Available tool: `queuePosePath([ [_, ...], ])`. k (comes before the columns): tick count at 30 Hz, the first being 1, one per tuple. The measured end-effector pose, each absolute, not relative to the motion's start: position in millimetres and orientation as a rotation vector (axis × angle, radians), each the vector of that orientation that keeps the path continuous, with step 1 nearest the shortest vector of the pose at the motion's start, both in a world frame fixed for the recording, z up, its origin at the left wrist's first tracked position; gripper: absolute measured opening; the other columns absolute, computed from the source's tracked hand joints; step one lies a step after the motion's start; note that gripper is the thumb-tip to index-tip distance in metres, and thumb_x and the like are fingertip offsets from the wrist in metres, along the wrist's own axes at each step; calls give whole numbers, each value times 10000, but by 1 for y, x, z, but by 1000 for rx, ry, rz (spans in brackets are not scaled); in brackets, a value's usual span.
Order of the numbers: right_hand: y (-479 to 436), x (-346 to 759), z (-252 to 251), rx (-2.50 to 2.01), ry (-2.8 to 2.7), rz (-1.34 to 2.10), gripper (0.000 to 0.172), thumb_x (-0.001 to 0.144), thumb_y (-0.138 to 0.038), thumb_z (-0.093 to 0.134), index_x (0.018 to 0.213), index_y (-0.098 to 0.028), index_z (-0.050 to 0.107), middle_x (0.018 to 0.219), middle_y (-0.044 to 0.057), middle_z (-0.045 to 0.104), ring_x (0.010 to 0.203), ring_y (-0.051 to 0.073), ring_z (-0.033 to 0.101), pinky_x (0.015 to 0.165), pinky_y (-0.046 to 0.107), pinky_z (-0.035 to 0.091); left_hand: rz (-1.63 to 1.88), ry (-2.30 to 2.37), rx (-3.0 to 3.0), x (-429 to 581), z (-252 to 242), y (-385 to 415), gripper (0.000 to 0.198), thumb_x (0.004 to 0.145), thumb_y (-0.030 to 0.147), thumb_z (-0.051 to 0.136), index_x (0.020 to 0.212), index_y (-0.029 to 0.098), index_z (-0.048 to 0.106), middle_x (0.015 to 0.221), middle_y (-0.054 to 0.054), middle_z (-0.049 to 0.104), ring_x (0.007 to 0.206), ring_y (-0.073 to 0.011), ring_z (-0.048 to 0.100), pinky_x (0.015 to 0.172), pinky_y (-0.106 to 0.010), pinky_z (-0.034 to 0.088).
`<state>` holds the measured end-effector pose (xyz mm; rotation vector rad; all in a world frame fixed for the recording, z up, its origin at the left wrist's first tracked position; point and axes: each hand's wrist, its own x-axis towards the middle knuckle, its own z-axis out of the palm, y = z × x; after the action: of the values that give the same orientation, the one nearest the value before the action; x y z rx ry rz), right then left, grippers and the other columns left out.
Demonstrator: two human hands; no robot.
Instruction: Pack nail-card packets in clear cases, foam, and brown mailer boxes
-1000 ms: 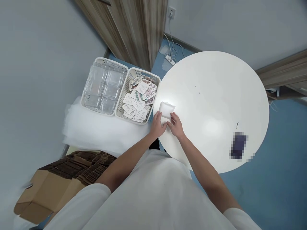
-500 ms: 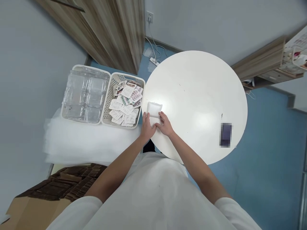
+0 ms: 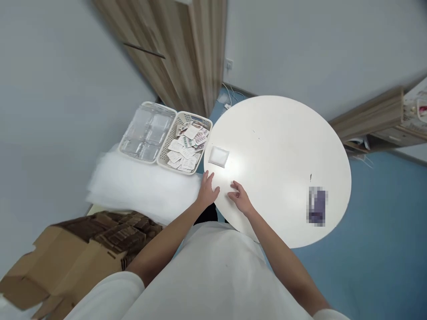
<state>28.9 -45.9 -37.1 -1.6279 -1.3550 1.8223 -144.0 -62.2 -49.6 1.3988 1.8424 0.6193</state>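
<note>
A small white flat packet lies on the round white table, near its left edge. My left hand is just below the packet at the table's rim, fingers apart and holding nothing. To the right, my right hand hovers over the tabletop with its fingers spread and slightly bent, also holding nothing. Neither hand touches the packet. What the packet contains cannot be made out.
Left of the table stands a white basket of printed cards or sachets. Beside it, another basket holds clear plastic packs. White wrapping sheets and cardboard boxes lie nearer. A blurred-out dark item rests on the table's right.
Both hands have let go of the packet and drawn back toward my body, moving apart. The packet stays on the table. My view has shifted and turned.
</note>
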Motion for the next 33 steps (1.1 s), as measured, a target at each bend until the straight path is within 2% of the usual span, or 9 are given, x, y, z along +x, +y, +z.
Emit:
queuePosePath([
  [4, -58, 55, -35, -1560, -1510, 1864, 515, 713, -360, 549, 1199, -226, 445, 1186, 93, 524, 848, 153, 590, 799, 345, 463, 598, 1843, 1369, -136, -35, -97, 485, 782, 305, 482, 1240, 178, 391, 1379, -103, 286, 1261, -260, 289, 1013, -402, 313],
  [8, -66, 73, -45, -1514, -1687, 1881, 454, 686, -391, 563, 1099, -205, 531, 1099, 88, 586, 841, 168, 594, 785, 340, 465, 603, 1916, 1298, -130, -22, -138, 459, 792, 363, 470, 1216, 193, 431, 1362, -103, 321, 1241, -268, 322, 989, -400, 338],
  [15, -64, 63, -31, -1313, -2052, 1883, 453, 672, -433, 552, 1060, -198, 559, 1062, 95, 609, 836, 192, 612, 732, 326, 481, 579, 1938, 1346, -152, 37, -212, 460, 807, 458, 429, 1203, 224, 445, 1251, -79, 470, 1122, -239, 460, 920, -358, 396],
  [18, -58, 41, -18, -1154, -2211, 1803, 432, 686, -436, 533, 1049, -204, 561, 1055, 87, 610, 836, 195, 612, 747, 331, 476, 606, 2089, 1334, -168, 59, -242, 465, 813, 452, 423, 1206, 202, 440, 1244, -84, 482, 1124, -231, 460, 931, -350, 380],
  [27, -106, -84, 17, -595, -2642, 1620, 382, 732, -393, 500, 1067, -216, 541, 1041, 71, 600, 771, 175, 601, 686, 327, 479, 647, 2551, 1156, -222, 69, -327, 407, 796, 378, 458, 1163, 202, 479, 1177, -81, 537, 1063, -226, 507, 869, -332, 409],
  [30, -137, -133, 36, -291, -2877, 1435, 438, 704, -404, 560, 1092, -203, 533, 1066, 79, 583, 851, 181, 580, 691, 295, 461, 521, 2675, 991, -248, 69, -358, 417, 779, 387, 477, 1145, 187, 494, 1159, -101, 549, 1043, -248, 521, 838, -346, 415],
  [33, -166, -176, 50, -251, -3014, 1047, 447, 715, -392, 567, 1114, -197, 514, 1021, 75, 580, 811, 179, 578, 691, 290, 434, 365, 2734, 909, -274, 65, -387, 425, 772, 431, 469, 1105, 174, 524, 1104, -118, 578, 972, -269, 558, 773, -357, 433],
])
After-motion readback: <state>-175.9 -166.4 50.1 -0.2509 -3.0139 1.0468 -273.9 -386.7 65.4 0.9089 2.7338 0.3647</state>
